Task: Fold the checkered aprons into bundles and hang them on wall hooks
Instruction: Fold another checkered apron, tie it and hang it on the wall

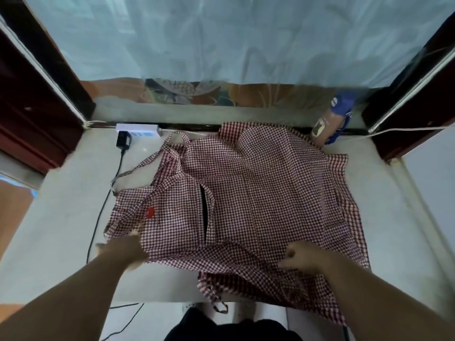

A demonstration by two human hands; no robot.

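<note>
A red-and-white checkered apron (258,193) lies spread and rumpled over the pale stone sill (61,217), with a pocket slit and a small red label near its left side. Its straps trail toward the back left and over the front edge. My left hand (125,252) grips the apron's near-left edge, fingers partly tucked under the cloth. At the near-right edge my right hand (302,258) pinches a fold of the fabric. No wall hooks are in view.
A white power strip (138,130) with a black plug and cable sits at the back left. A bottle with a blue cap (332,119) lies at the back right. Dark wooden frames flank both sides; a pale curtain hangs behind.
</note>
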